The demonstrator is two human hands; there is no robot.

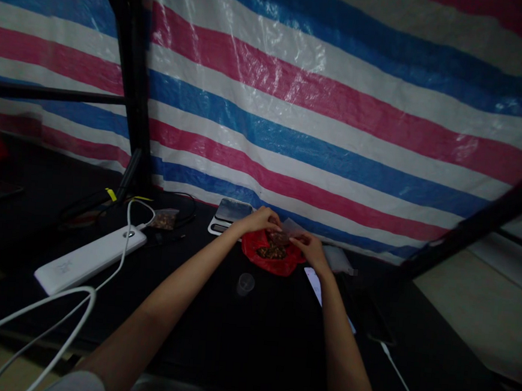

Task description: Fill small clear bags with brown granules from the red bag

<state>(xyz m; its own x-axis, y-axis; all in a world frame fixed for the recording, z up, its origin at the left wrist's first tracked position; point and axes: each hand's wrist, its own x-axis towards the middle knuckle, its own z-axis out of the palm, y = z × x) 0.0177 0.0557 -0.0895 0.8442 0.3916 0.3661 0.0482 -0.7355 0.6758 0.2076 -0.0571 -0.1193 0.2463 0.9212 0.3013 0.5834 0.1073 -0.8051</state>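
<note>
My left hand point(263, 219) and my right hand point(310, 247) are both over a red plastic bag point(277, 267) on the dark table. Between them they pinch a small clear plastic bag point(279, 237), whose translucent upper part sticks up at the back. Something brown shows in or behind it. Loose brown bits point(271, 253), too small to name, lie on the spread red bag. Just behind my left hand stands a small white kitchen scale point(233, 211). A clear plastic cup point(245, 284) stands in front of the red bag.
A white power strip point(91, 260) with looping white cables lies at left. Behind it is a small bag of brown bits point(165, 219). Partly under my right forearm is a lit phone point(314, 284), beside clear plastic bags point(338, 260). A striped tarp point(294, 120) hangs behind.
</note>
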